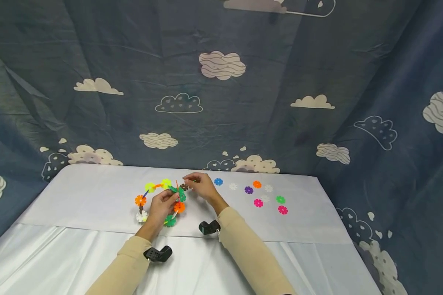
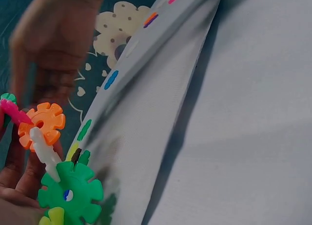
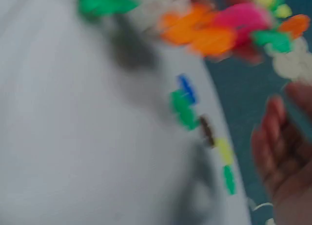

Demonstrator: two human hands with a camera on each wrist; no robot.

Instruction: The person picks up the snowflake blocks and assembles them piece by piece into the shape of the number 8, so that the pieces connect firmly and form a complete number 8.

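My left hand (image 1: pixel 161 208) grips a ring-shaped chain of interlocking plastic snowflake discs, pinching it at its right side. An orange disc (image 1: pixel 179 207) hangs below those fingers, and a white disc (image 1: pixel 142 216) sits at the chain's lower left. In the left wrist view, a white disc (image 2: pixel 45 154) links the orange disc (image 2: pixel 44 126) to a large green disc (image 2: pixel 73 193). Just right of the chain is my right hand (image 1: pixel 203 186), close over a brown disc (image 1: pixel 184 187). In the right wrist view, its fingers (image 3: pixel 273 132) are loosely bent with nothing between them.
Loose discs lie to the right on the white table (image 1: pixel 302 225): blue (image 1: pixel 218 181), purple (image 1: pixel 249 190), orange (image 1: pixel 256 184), light green (image 1: pixel 280 199), and several white and pink ones. A dark cloud-patterned curtain (image 1: pixel 266 131) hangs behind the table.
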